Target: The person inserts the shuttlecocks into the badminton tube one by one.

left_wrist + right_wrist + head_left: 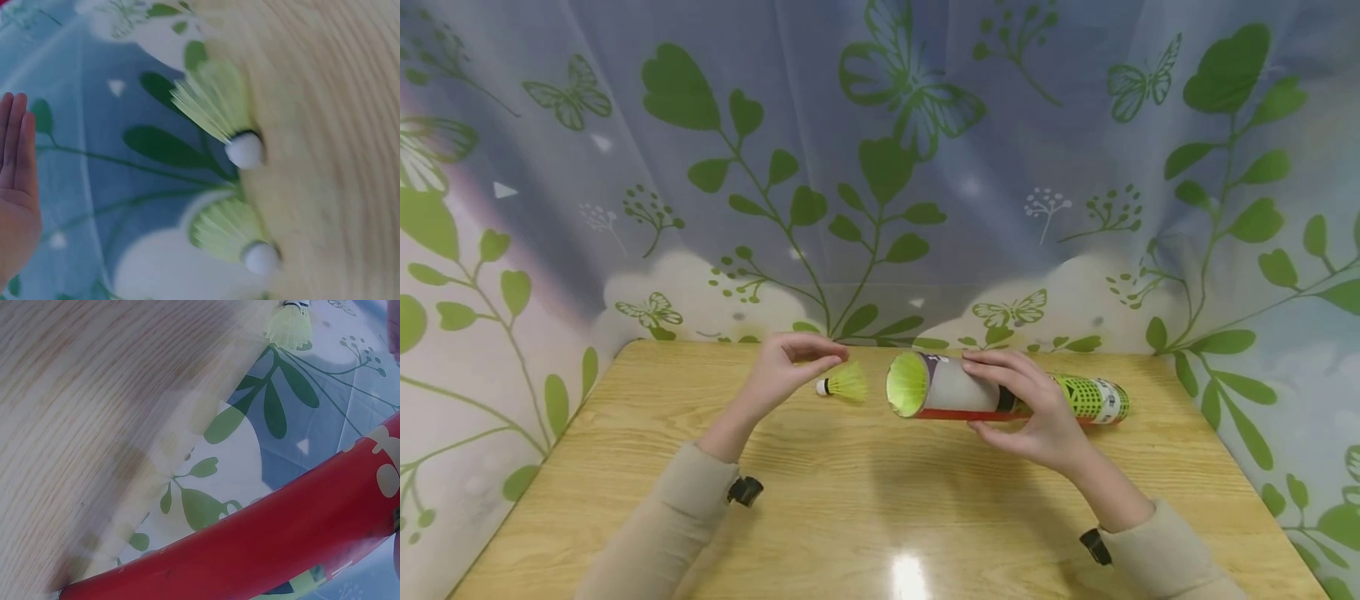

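Observation:
My left hand (793,371) is raised near a yellow shuttlecock (842,384) with a white base. Its fingers reach forward almost straight, with the thumb beneath them. At the left edge of the left wrist view, the same fingers (15,147) show straight and apart from two shuttlecocks, an upper one (219,103) and a lower one (231,231). My right hand (1037,408) grips a shuttlecock tube (966,387), fingers over the top and thumb below. The tube lies sideways, its mouth facing left with yellow feathers inside. Its red side (250,550) crosses the right wrist view.
The wooden table (820,500) lies under both hands. Behind it hangs a curtain (880,208) printed with leaves and butterflies, which also runs along both sides. A shuttlecock (290,326) shows at the top of the right wrist view.

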The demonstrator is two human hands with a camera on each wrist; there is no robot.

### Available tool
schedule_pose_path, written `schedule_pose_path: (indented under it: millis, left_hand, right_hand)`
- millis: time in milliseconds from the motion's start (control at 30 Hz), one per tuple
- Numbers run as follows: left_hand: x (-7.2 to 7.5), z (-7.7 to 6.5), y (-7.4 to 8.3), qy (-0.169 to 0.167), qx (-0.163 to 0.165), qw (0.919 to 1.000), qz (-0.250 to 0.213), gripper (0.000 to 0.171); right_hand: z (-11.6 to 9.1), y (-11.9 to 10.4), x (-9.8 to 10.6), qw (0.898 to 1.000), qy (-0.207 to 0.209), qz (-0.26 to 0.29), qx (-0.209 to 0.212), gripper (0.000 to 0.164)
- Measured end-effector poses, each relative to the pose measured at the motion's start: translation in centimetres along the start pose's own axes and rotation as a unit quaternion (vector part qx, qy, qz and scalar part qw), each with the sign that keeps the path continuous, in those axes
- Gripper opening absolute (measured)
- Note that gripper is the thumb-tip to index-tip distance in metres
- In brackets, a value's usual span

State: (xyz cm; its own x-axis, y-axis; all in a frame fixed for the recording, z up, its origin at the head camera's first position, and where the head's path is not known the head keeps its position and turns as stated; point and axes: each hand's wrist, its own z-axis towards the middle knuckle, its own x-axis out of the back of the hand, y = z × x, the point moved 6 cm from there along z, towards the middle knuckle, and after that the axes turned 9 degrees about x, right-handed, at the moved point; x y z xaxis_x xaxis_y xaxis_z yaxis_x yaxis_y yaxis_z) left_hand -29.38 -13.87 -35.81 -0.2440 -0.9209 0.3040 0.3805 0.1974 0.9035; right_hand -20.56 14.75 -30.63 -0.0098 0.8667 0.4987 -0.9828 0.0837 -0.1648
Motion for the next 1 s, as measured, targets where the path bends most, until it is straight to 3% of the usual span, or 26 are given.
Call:
schedule_pose_path:
  millis: [133,300,533,833,1000]
  left_hand:
    - [1.3,-0.2,-1.1,0.02,0.012,0.9997,0.008,0.016]
    - [2.6,-0.6,-2.1,0.042,0.049,0.9978,0.014,0.019]
    - [2.7,-0.7,-4.5,0.041,0.1,0.9935,0.037,0.021]
    - [1.3,0.6,-8.1,0.003,0.079,0.9944,0.07,0.02]
    - [0.2,1.6,-8.8,-0.021,0.066,0.9942,0.081,0.022]
  right_hand:
    - [0.0,0.1,0.0,1.0,0.003,0.004,0.004,0.062]
    - [0.0,0.1,0.1,1.0,0.003,0.0,0.001,0.062]
    - [0.1,0.0,0.2,1.0,0.003,-0.005,-0.003,0.062]
    - [0.1,0.0,0.4,1.0,0.008,-0.006,-0.008,0.065]
    - [0.1,0.1,0.4,1.0,0.009,-0.008,-0.009,0.064]
